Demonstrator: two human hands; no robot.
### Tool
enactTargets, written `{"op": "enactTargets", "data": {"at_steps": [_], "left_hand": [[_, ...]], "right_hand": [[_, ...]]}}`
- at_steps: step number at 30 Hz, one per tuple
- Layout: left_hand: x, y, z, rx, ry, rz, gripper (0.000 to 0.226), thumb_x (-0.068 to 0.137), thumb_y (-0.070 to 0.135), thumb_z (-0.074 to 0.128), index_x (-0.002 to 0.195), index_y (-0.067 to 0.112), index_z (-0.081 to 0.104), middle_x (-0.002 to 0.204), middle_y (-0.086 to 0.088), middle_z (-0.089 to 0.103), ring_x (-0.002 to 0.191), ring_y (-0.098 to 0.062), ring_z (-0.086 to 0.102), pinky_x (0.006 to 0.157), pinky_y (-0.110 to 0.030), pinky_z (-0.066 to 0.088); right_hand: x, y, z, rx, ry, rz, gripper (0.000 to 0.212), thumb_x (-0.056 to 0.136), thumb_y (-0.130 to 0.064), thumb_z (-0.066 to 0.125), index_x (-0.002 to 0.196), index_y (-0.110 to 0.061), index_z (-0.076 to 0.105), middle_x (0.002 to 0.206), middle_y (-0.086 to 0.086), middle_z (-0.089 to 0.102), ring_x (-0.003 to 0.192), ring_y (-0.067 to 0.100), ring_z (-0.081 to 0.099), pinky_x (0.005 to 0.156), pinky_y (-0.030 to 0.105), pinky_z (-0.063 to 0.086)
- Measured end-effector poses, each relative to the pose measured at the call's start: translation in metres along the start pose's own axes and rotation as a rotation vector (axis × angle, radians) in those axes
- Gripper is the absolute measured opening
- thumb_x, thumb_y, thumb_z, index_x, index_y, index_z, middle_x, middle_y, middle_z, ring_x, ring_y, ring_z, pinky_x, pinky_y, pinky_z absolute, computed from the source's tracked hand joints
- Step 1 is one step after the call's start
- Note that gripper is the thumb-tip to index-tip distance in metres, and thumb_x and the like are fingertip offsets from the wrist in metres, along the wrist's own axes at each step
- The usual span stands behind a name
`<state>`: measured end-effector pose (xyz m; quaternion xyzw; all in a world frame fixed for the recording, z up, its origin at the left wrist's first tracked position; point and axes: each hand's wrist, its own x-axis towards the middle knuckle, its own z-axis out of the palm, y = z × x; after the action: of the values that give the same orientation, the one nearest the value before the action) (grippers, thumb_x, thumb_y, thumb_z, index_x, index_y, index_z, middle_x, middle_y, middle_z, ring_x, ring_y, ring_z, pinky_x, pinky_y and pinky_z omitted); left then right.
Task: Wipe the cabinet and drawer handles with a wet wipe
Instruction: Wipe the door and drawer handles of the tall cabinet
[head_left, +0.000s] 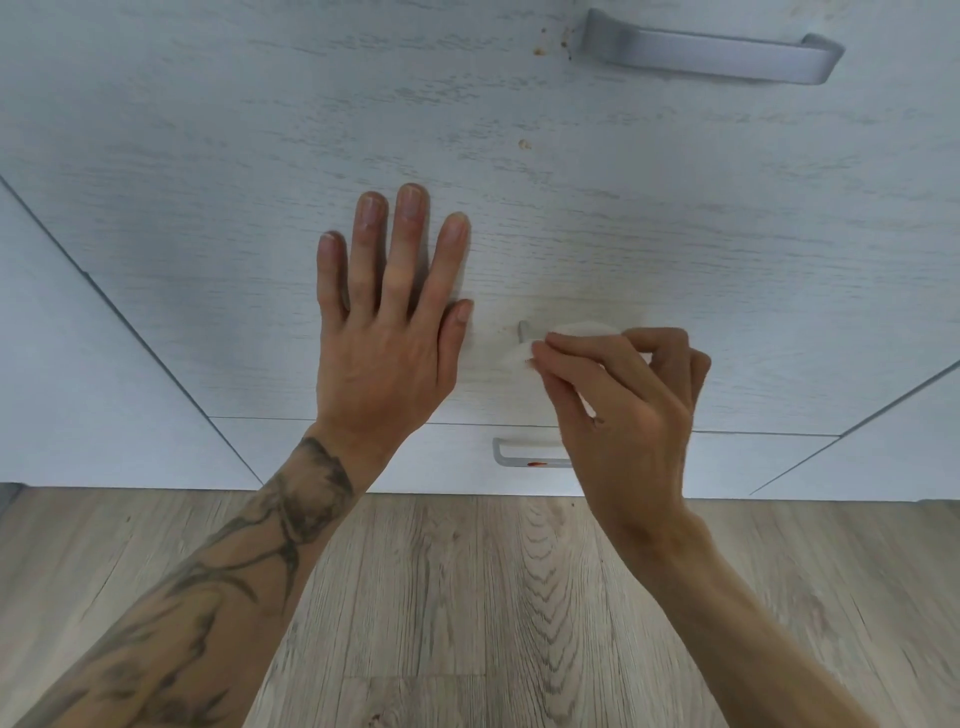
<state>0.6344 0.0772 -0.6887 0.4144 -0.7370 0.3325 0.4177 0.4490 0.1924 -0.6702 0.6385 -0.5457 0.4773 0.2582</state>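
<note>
drawer front (623, 234) pale woodgrain | handle (711, 54) grey | wipe (519, 356) white

Drawer front (623, 218) matt pale woodgrain; handle (711, 52) brushed metal.

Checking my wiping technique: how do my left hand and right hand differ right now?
The left hand lies flat, fingers straight, on the drawer front; the right hand is curled. The left hand holds nothing; the right hand pinches the wet wipe at the middle drawer handle. Both are bare and at the same drawer.
</note>
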Motion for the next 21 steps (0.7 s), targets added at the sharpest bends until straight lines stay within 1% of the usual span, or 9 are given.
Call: {"op": "enactTargets", "data": {"at_steps": [3,4,8,10,13,16,18,20,21], "left_hand": [[0.000,0.001,0.000,-0.008,-0.002,0.010,0.076,0.114,0.040,0.038,0.169,0.019,-0.010,0.168,-0.019,0.008,0.163,-0.037,-0.008,0.133,-0.052,-0.005],[0.000,0.002,0.000,-0.005,0.000,0.012,0.075,0.114,0.040,0.038,0.169,0.019,-0.010,0.168,-0.019,0.007,0.161,-0.038,-0.005,0.133,-0.052,-0.005],[0.000,0.001,0.001,0.008,0.001,-0.001,0.075,0.114,0.040,0.037,0.169,0.018,-0.008,0.169,-0.018,0.003,0.162,-0.029,-0.022,0.133,-0.053,-0.005],[0.000,0.000,0.001,0.010,-0.001,-0.001,0.074,0.114,0.041,0.037,0.170,0.018,-0.007,0.170,-0.017,0.004,0.161,-0.029,-0.022,0.133,-0.053,-0.005],[0.000,0.000,0.001,0.011,-0.002,0.001,0.074,0.114,0.041,0.038,0.170,0.018,-0.006,0.170,-0.018,0.006,0.161,-0.029,-0.022,0.133,-0.053,-0.004],[0.000,0.000,0.001,0.009,0.006,0.005,0.074,0.115,0.041,0.037,0.169,0.017,-0.007,0.169,-0.018,0.005,0.162,-0.029,-0.022,0.133,-0.053,-0.005],[0.000,-0.001,0.001,0.020,0.008,0.013,0.074,0.115,0.041,0.037,0.170,0.017,-0.007,0.169,-0.018,0.003,0.164,-0.035,-0.014,0.133,-0.053,-0.004],[-0.001,-0.001,0.001,0.015,0.009,0.017,0.074,0.115,0.041,0.037,0.170,0.016,-0.007,0.169,-0.020,0.006,0.159,-0.041,-0.001,0.133,-0.053,-0.004],[-0.001,-0.001,0.002,0.015,0.008,0.016,0.074,0.115,0.040,0.037,0.170,0.016,-0.006,0.168,-0.021,0.007,0.157,-0.043,0.002,0.133,-0.053,-0.004]], "right_hand": [[-0.005,0.014,-0.016,0.071,-0.018,0.087,0.006,0.092,-0.008,0.084,0.098,-0.009,0.084,0.100,0.001,0.079,0.095,0.024,0.066,0.085,0.031,0.053],[-0.005,0.014,-0.020,0.098,-0.014,0.104,0.006,0.093,-0.007,0.082,0.099,-0.007,0.083,0.100,0.003,0.078,0.095,0.025,0.068,0.083,0.032,0.057],[0.010,-0.005,-0.012,0.237,-0.028,0.121,0.006,0.095,-0.003,0.079,0.101,-0.005,0.082,0.102,0.006,0.076,0.096,0.025,0.071,0.084,0.033,0.060],[0.015,-0.012,-0.005,0.276,-0.069,0.130,0.007,0.095,-0.001,0.079,0.101,-0.004,0.082,0.103,0.007,0.076,0.097,0.025,0.072,0.085,0.036,0.060],[0.009,-0.004,-0.005,0.227,-0.150,0.108,0.011,0.095,-0.004,0.080,0.105,-0.004,0.082,0.108,0.007,0.075,0.103,0.025,0.069,0.093,0.030,0.056],[0.002,0.004,-0.005,0.143,-0.132,0.047,0.013,0.094,-0.008,0.082,0.106,-0.007,0.083,0.108,0.003,0.079,0.103,0.028,0.069,0.096,0.034,0.051],[0.004,0.005,0.001,0.108,-0.078,-0.018,0.009,0.095,-0.014,0.082,0.103,-0.010,0.084,0.104,-0.002,0.080,0.098,0.025,0.070,0.095,0.035,0.046],[0.004,0.008,0.003,0.082,-0.054,-0.053,0.008,0.096,-0.018,0.082,0.101,-0.014,0.085,0.103,-0.007,0.080,0.098,0.022,0.065,0.094,0.033,0.040],[0.002,0.012,0.000,0.074,-0.049,-0.053,0.007,0.097,-0.019,0.081,0.102,-0.016,0.085,0.104,-0.008,0.080,0.100,0.021,0.061,0.093,0.033,0.039]]}}
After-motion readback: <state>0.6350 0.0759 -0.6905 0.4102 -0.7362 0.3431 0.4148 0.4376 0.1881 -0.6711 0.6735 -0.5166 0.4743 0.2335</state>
